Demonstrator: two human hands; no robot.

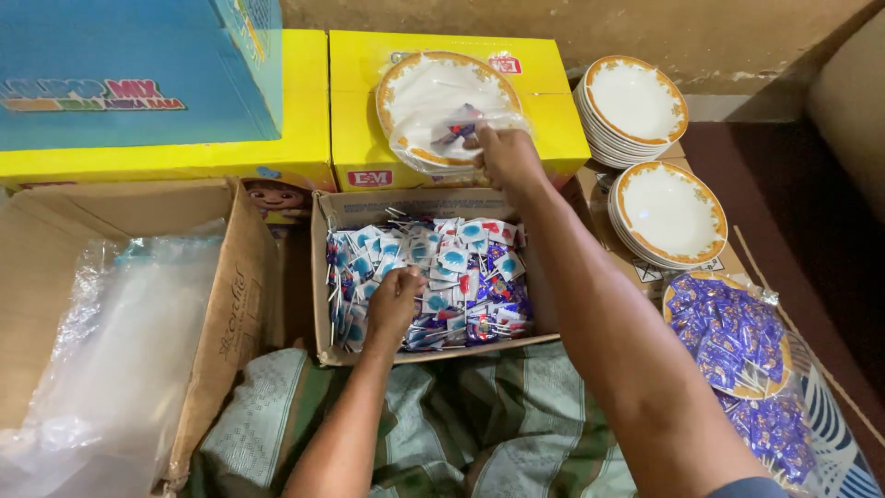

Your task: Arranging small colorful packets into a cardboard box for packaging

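At nine o'clock we see a cardboard box (230, 304) stuffed with crinkled clear plastic bags (120, 350), its far edge cut off by the frame. At centre our left hand (395, 304) curls knuckles-up into the small carton (336, 277) of glossy blue-and-white sachets (452, 267); its fingers are hidden, so we cannot tell what they hold. At twelve o'clock our right hand (505, 157) pinches the thin plastic wrap (433, 129) on a round gold-rimmed bowl (438, 92) atop a yellow box (553, 120), while stacked bowls (634, 106) sit at two o'clock.

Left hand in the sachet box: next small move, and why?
Probably lift the left hand out with a pinch of sachets toward the bagged plate. It is curled down into the heap, while the right hand holds that plate's plastic bag on the yellow box.
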